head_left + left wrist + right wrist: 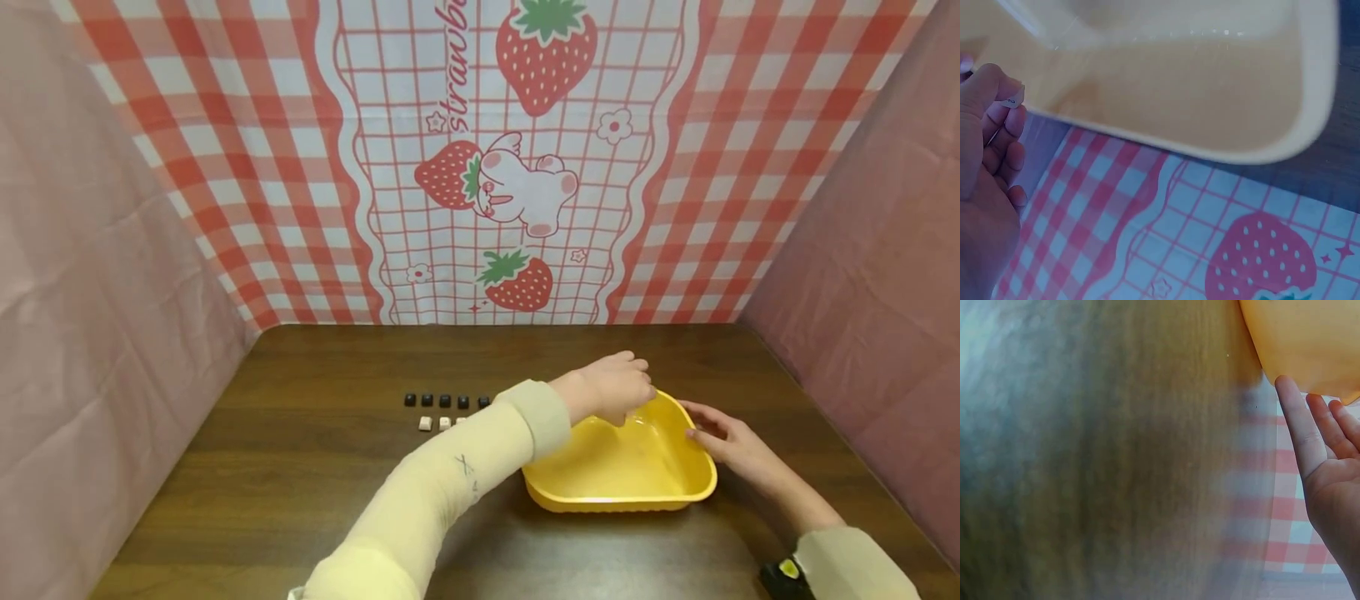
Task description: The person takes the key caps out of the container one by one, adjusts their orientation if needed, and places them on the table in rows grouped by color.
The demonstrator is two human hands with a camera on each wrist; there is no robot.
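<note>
A yellow plastic basin (622, 467) stands on the right half of the table. My left hand (618, 387) reaches over its far side and pinches a small white keycap (1012, 99), dark-marked, between thumb and fingertip; the head view hides this keycap. At the basin's right side is my right hand (731, 442), its thumb on the rim and its fairly straight fingers (1300, 422) against the outer wall. Left of the basin lie a row of black keycaps (446, 401) and, nearer me, a row of white keycaps (425, 423), partly covered by my left sleeve.
The brown wooden table (262, 467) ends at a red-checked strawberry cloth (517, 279) behind it. Pink cloth walls (862, 250) close in both sides. A black device (783, 579) sits at my right cuff.
</note>
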